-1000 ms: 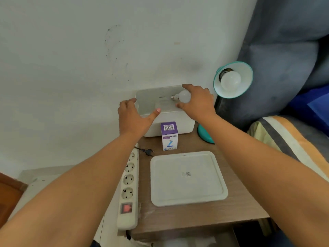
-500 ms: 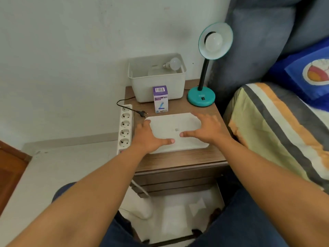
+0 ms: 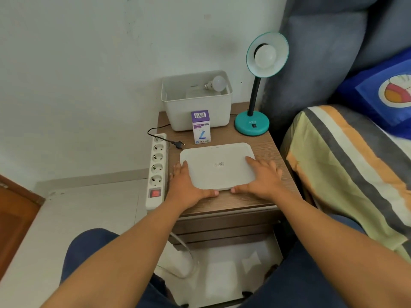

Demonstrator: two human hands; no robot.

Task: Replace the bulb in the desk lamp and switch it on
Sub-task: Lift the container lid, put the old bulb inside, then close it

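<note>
A teal desk lamp point(image 3: 252, 125) stands at the back right of the wooden bedside table point(image 3: 273, 150), a white bulb point(image 3: 265, 56) screwed into its shade. A second white bulb point(image 3: 216, 84) lies in the open white bin point(image 3: 198, 114) at the back. A purple and white bulb box point(image 3: 200, 126) stands in front of the bin. The flat white lid point(image 3: 218, 165) lies on the table. My left hand point(image 3: 185, 185) grips its left edge and my right hand point(image 3: 262, 181) its right front corner. The lamp's black plug point(image 3: 179, 143) lies unplugged beside the power strip point(image 3: 156, 170).
The power strip hangs along the table's left side, its red switch near the front. A bed with a striped pillow point(image 3: 347, 170) and a blue cushion point(image 3: 382, 92) presses against the table's right side. A white wall is behind. My knees are below the table front.
My hands left the bin, with the spare bulb staying inside it, and came down to the lid. They now hold its two sides. The view pulled back and tilted down.
</note>
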